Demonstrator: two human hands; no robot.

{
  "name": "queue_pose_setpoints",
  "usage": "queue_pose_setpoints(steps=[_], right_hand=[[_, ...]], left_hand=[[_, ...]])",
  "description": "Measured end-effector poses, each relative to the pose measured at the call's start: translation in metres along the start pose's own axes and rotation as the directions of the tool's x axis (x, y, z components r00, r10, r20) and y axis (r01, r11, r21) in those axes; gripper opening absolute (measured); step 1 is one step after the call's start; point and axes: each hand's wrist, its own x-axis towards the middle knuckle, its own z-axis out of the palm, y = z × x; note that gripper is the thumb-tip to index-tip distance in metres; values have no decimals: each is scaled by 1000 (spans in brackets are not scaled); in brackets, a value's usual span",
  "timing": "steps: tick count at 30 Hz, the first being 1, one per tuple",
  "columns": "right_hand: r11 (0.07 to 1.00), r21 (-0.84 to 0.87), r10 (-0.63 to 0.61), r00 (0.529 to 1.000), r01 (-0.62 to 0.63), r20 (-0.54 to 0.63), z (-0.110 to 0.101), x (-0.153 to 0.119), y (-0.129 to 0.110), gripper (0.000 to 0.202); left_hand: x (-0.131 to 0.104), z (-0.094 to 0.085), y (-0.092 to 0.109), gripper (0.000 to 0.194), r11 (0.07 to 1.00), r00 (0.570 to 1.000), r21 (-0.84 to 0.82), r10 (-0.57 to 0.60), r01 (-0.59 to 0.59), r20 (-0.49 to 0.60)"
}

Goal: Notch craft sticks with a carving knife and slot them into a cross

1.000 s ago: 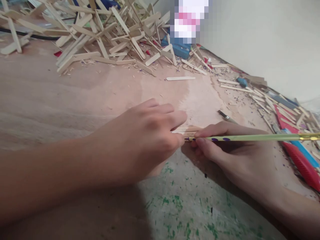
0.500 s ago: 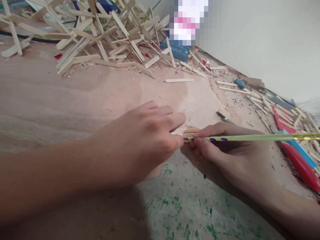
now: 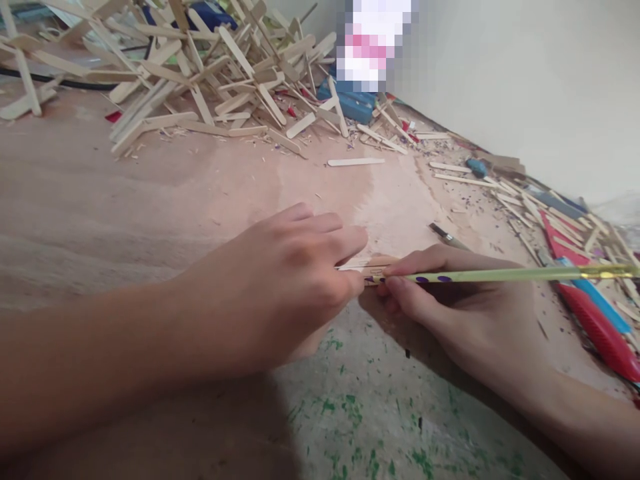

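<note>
My right hand (image 3: 465,307) pinches a pale green pencil (image 3: 500,274) with purple spots, its gold-banded end pointing right and its tip down among the fingers. Under the fingertips lies a flat wooden stick (image 3: 377,261) with small drawn marks. My left hand (image 3: 300,280) is curled over the left part of that stick, thumb and fingers closed on it. The left end of the stick is hidden by the hand. Just behind my right hand lies a knife with a dark tip (image 3: 447,235).
Joined wooden sticks (image 3: 200,67) are heaped at the back left, beside a blue block (image 3: 350,100). One loose stick (image 3: 356,162) lies behind my hands. At right are a red-handled tool (image 3: 597,327), scraps and sticks along the wall (image 3: 550,80).
The whole view has shifted very slightly to the left. Both hands keep their hold on the stick and the pencil, with almost no movement.
</note>
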Motion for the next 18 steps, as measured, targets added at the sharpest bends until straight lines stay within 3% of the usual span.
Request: queue_pose_setpoints(steps=[18], right_hand=[[1000, 22, -18, 1000, 18, 21, 0, 5, -5, 5]], left_hand=[[-1, 0, -1, 31, 1000, 1000, -16, 1, -1, -9]])
